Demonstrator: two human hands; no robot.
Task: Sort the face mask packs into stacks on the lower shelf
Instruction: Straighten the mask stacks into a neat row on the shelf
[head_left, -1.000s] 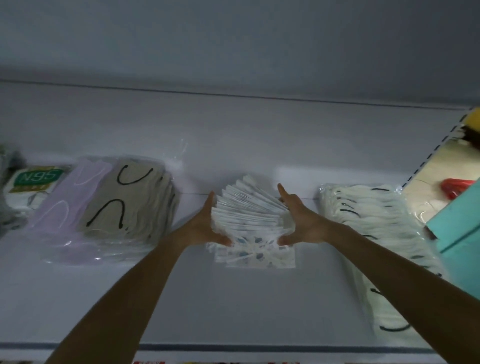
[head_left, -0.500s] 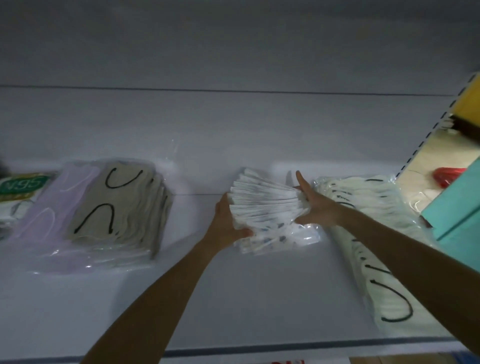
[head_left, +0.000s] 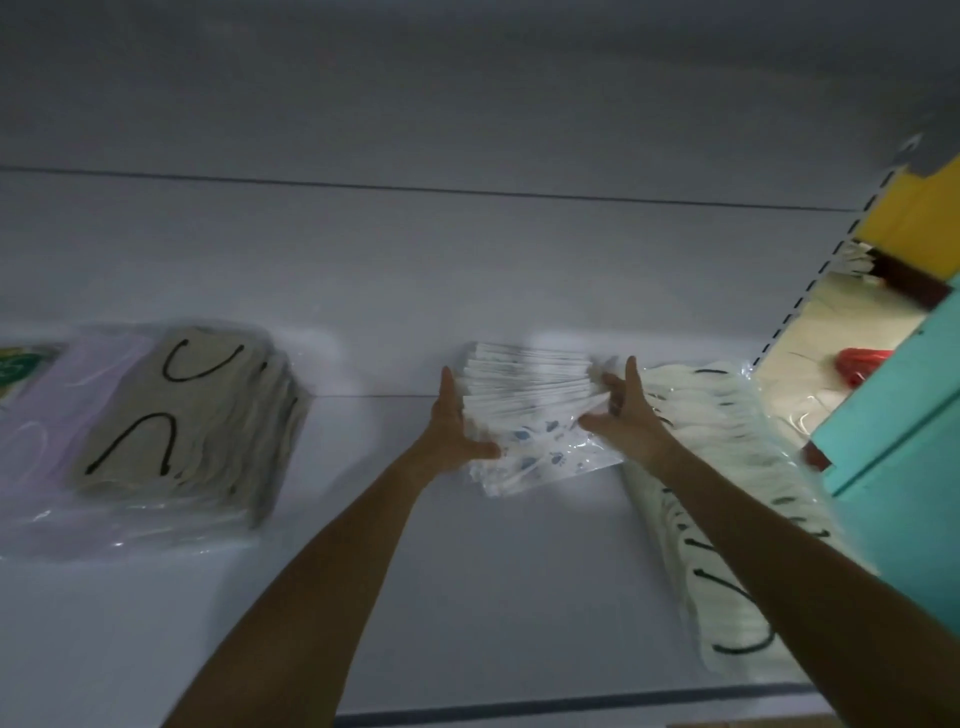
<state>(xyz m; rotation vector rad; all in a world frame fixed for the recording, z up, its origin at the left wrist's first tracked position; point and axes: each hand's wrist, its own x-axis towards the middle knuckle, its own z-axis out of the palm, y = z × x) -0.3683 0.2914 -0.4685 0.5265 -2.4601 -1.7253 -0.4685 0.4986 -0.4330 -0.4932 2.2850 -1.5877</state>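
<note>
A stack of white mask packs with small blue prints (head_left: 530, 410) rests on the white shelf (head_left: 467, 597) near its back wall. My left hand (head_left: 457, 421) presses flat against the stack's left side, and my right hand (head_left: 623, 415) grips its right side. Close to the right of that stack lies a long row of cream mask packs with black ear loops (head_left: 727, 519). Farther left sits a stack of beige packs with black loops (head_left: 192, 426), beside lilac packs (head_left: 62, 410).
A green-labelled pack (head_left: 21, 364) shows at the far left edge. A teal box (head_left: 904, 441) stands to the right of the shelf, with a red object (head_left: 862, 364) on the floor behind it. The shelf's dark front edge (head_left: 519, 706) runs below my forearms.
The white printed stack has shifted right, closer to the cream packs, with both hands still on its sides. The camera view has swung right too.
</note>
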